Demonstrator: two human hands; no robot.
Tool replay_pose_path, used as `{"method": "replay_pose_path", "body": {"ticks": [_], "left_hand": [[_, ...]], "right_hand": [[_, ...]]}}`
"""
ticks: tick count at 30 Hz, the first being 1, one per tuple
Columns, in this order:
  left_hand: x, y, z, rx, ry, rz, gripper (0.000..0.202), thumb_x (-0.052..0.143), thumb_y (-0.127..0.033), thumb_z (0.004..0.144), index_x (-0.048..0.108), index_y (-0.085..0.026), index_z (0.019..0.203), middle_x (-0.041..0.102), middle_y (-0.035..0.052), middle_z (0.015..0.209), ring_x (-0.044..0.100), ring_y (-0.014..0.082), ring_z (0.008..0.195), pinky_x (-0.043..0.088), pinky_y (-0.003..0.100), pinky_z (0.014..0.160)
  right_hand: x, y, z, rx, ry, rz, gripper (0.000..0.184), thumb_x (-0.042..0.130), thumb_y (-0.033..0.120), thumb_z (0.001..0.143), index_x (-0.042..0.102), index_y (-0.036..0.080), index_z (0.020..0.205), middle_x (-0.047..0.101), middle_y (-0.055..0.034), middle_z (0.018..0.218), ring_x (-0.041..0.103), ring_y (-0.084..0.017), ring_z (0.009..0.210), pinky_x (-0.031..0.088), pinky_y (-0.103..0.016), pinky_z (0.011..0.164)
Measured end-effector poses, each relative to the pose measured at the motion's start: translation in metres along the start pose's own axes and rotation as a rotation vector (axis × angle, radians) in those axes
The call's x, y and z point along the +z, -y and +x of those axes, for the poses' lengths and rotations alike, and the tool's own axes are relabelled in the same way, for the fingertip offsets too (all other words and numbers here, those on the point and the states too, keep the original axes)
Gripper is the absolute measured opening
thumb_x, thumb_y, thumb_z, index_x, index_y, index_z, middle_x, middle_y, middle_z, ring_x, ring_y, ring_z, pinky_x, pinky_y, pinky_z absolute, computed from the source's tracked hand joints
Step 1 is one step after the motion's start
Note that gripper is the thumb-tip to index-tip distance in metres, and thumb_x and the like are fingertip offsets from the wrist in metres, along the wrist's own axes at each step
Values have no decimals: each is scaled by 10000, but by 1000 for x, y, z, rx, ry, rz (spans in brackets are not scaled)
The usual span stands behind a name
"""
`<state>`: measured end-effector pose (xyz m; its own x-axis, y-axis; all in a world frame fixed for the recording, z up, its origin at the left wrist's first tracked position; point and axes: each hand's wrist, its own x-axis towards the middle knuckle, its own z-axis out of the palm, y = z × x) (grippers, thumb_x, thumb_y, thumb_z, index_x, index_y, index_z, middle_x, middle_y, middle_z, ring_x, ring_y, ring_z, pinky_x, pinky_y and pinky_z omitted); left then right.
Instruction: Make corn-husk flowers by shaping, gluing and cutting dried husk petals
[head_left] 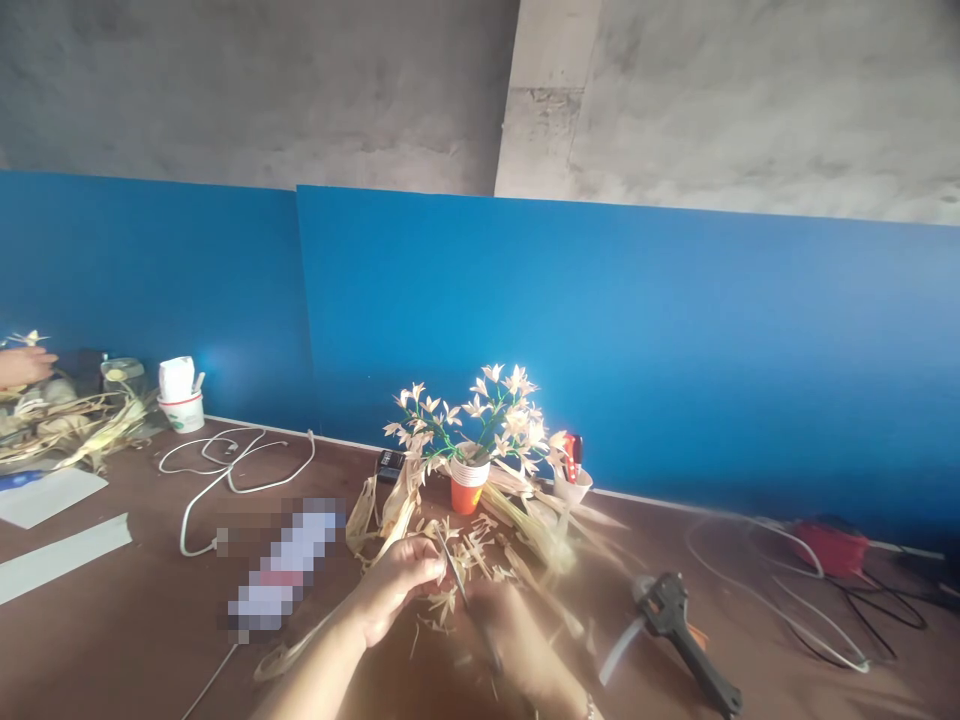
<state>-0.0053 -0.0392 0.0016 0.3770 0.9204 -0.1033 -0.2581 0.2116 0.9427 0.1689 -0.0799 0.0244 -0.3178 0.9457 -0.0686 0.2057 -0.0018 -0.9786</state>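
My left hand point(405, 580) is closed in a pinch, and what lies between its fingertips is too small to make out. Blurred by motion, my right hand point(514, 635) is wrapped round a long thin metal tool point(454, 572), whose tip reaches up beside my left fingertips. Whether it is scissors or tweezers I cannot tell. Small cut husk scraps point(476, 550) are strewn under and behind both hands. Just beyond stands an orange and white paper cup point(466, 490) holding pale husk flowers point(517, 420) on green stems. Dry corn husks point(401, 505) lie on both sides of it.
A black glue gun point(675, 620) lies to the right, near a red object point(829, 548) and loose cables. A white cup point(574, 487) holds a red-handled tool point(573, 455). Leftward are a white cable point(199, 500), another paper cup point(182, 410) and another person's hand point(26, 366) near husks.
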Motion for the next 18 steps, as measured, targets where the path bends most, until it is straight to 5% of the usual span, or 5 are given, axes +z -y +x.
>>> {"method": "replay_pose_path", "body": {"ticks": [7, 12, 18], "left_hand": [[1, 1, 0, -7, 3, 46, 234, 776, -352, 626, 599, -200, 650, 646, 20, 678, 605, 182, 673, 459, 305, 679], [8, 6, -1, -39, -9, 186, 135, 749, -225, 620, 618, -204, 645, 610, -4, 602, 543, 168, 569, 409, 305, 601], [13, 14, 2, -21, -71, 250, 120, 715, -215, 614, 596, -233, 606, 570, -30, 564, 510, 178, 538, 378, 305, 578]], "right_hand": [[-3, 7, 2, 1, -9, 1, 186, 657, 288, 687, 626, 135, 586, 460, 38, 502, 412, -86, 474, 368, -221, 476], [-2, -9, 12, -31, -231, 108, 299, 762, 410, 646, 659, 135, 705, 517, 28, 531, 423, -93, 453, 369, -223, 440], [-1, -19, 13, -35, -202, 118, 165, 713, 271, 651, 610, 148, 612, 477, 42, 502, 440, -98, 484, 376, -217, 464]]}}
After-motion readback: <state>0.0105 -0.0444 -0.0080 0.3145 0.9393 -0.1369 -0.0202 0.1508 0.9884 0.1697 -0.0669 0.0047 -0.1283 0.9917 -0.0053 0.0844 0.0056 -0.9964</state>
